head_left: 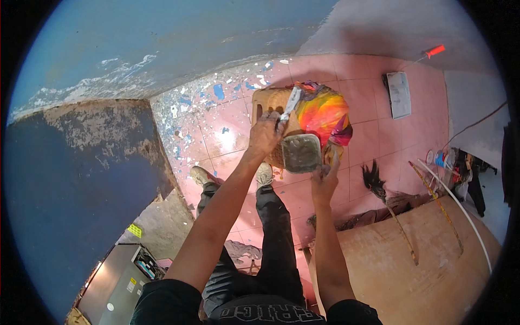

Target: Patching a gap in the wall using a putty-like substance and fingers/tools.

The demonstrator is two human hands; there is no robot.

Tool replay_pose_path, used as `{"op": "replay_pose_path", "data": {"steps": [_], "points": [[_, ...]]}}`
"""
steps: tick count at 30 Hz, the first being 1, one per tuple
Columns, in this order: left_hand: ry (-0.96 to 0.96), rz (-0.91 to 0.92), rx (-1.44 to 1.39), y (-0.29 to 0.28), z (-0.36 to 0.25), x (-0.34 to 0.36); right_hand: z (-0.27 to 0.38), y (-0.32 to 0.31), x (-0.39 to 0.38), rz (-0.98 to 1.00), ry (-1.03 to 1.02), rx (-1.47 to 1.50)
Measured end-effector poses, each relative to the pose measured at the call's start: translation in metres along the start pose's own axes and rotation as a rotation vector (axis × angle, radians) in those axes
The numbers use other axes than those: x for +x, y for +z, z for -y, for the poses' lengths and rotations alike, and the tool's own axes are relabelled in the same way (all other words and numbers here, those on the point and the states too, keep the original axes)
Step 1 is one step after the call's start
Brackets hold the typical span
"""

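Observation:
My left hand [265, 134] is closed around a putty knife [292, 103], its pale flat blade pointing away from me. Below the blade is a square plastic tub [301, 154] with grey-green stuff in it. My right hand [325, 181] grips the tub's near right corner, thumb by the rim; some of its fingers are hidden. Under and behind the tub stands a brown woven-pattern plastic stool [261, 101]. A bright orange, yellow and pink cloth or bag [324, 111] lies bunched on the stool's right side.
White and blue paint flakes [218, 91] litter the pink tiles below a peeling blue wall [70, 151]. To the far right are a white tray [399, 95] and a red-handled tool [435, 51]. A dark-bristled brush [374, 180] and a tan board [401, 260] lie at right.

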State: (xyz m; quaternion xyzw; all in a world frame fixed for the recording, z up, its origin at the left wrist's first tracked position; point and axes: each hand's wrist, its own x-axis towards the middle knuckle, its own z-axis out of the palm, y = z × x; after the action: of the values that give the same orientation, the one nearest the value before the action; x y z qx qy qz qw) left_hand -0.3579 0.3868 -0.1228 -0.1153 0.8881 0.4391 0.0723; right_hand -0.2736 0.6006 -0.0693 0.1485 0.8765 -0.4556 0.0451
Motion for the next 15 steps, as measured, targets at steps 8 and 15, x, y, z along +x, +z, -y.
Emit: {"op": "replay_pose_path", "data": {"steps": [8,15], "points": [[-0.047,-0.105,-0.196,0.012,0.013,-0.012,0.025,-0.037,-0.024,0.087,-0.101,-0.284],[-0.401,0.011,-0.907,-0.022,0.032,-0.072,0.096,-0.052,-0.048,0.120,-0.073,-0.202]]}}
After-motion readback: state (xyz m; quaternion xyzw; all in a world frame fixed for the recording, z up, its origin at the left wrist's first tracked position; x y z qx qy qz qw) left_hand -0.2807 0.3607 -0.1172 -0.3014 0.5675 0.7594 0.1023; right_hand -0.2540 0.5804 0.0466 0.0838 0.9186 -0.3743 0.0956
